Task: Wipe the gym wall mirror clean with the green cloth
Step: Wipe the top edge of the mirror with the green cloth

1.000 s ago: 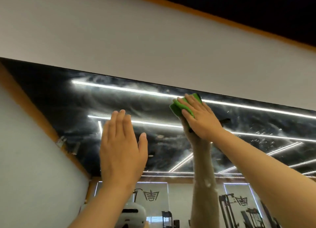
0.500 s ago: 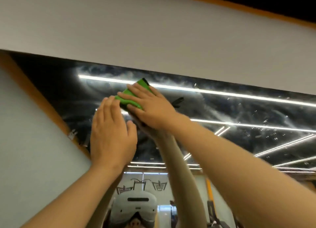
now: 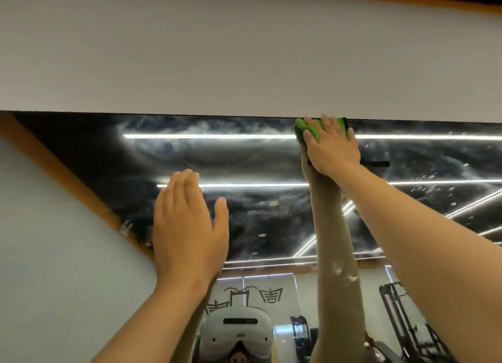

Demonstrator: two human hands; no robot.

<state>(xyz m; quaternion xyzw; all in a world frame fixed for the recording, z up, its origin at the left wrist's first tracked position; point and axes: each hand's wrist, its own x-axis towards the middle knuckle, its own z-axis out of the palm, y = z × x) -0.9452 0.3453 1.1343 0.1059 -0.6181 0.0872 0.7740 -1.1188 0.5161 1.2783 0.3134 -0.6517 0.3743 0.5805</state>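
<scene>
A: Head cam check: where's the green cloth point(image 3: 301, 130) sitting rn?
B: Sitting at top edge of the wall mirror point(image 3: 258, 161), right of centre, touching the line where glass is meeting the white wall point(image 3: 244, 50). Right hand point(image 3: 332, 149) is pressing it flat onto the glass, fingers straight & spread over it, not curling round it afaict.
A: Left hand point(image 3: 187, 226)?
B: Holding nothing. Fingers straight & together, thumb sticking out, palm facing the glass lower-left. Can't tell if it's touching or just hovering.
A: Progress?
B: Judging mid-job. Am seeing hazy swirl streaks point(image 3: 160, 150) across most of upper glass, esp. left of cloth. Also droplet specks point(image 3: 427, 183) are sitting right of the hand, looking unwiped. Lower part, where the headset reflection point(image 3: 239, 332) and gym machine reflection point(image 3: 394, 313) are showing, is looking clearer, but only partly in view.
A: So remaining = ?
B: Guessing: right-side specks, then buffing out the haze along the top band. Nothing's looking fully finished yet.
</scene>
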